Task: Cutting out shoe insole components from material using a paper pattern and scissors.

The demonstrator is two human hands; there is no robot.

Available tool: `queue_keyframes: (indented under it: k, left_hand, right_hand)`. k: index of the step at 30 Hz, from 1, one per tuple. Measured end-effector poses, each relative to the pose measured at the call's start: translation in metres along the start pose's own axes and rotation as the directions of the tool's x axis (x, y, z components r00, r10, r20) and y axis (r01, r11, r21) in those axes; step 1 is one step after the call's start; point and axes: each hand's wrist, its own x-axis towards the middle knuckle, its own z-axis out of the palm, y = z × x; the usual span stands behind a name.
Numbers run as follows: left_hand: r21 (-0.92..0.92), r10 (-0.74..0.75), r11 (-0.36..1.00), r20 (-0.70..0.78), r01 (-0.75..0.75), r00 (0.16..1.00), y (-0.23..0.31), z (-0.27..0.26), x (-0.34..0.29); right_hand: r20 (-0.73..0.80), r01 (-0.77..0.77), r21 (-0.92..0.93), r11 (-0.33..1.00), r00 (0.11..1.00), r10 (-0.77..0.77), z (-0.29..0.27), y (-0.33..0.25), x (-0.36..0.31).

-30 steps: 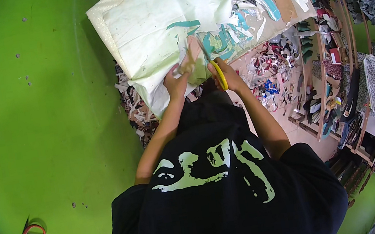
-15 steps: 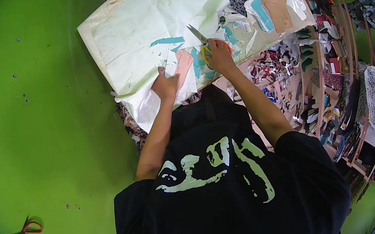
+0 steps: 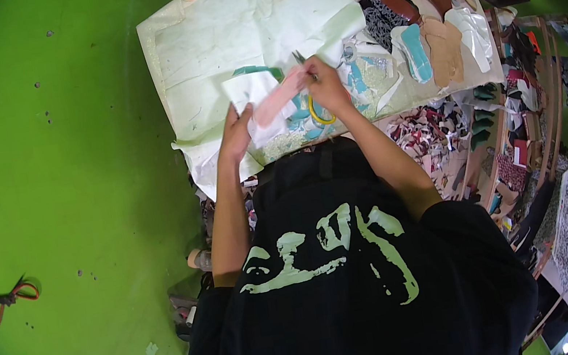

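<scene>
A pink insole-shaped piece (image 3: 278,100) lies slantwise over a smaller white sheet (image 3: 243,89), both lifted a little above the work table. My left hand (image 3: 236,134) is closed on the near left edge of that sheet, thumb on top. My right hand (image 3: 328,88) has a pair of scissors (image 3: 322,120) with a yellow handle loop in its grip, blades pointing away from me. Its fingers also meet the far right end of the pink piece. Turquoise scraps (image 3: 298,111) lie beneath and beside the hands.
A large white sheet (image 3: 240,30) covers much of the table. At its right lie a turquoise insole (image 3: 416,53), tan insole pieces (image 3: 443,51) and brown pieces (image 3: 387,0). Offcuts (image 3: 426,145) cover the floor beside a shelf rack. Red-handled pliers (image 3: 12,297) hang on the green wall.
The pink piece and small sheet have been raised and tilted to the right, up to my right hand. My right hand has turned the scissors, and the whole view has shifted slightly.
</scene>
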Motion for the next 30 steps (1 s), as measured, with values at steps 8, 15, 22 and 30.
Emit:
queue_keyframes:
  k: [8, 15, 22, 30]
  left_hand:
    - [0.274, 0.055, 0.961, -0.027, -0.045, 0.998, 0.063, 0.030, -0.008]
    - [-0.509, 0.123, 0.860, 0.255, 0.025, 0.959, 0.079, 0.055, -0.008]
    - [-0.508, 0.040, 0.859, 0.193, 0.065, 0.980, 0.063, 0.081, 0.009]
    - [-0.432, 0.042, 0.901, 0.161, 0.032, 0.986, 0.078, 0.075, 0.011]
  right_hand:
    - [-0.116, 0.140, 0.541, 0.830, 0.989, -0.091, -0.052, -0.054, 0.028]
    - [0.218, 0.104, 0.365, 0.925, 0.957, -0.194, -0.097, -0.052, 0.050]
    - [-0.020, 0.083, 0.519, 0.850, 0.996, -0.085, -0.084, -0.040, 0.060]
    - [-0.063, 0.140, 0.602, 0.786, 0.990, -0.128, -0.108, -0.033, 0.053]
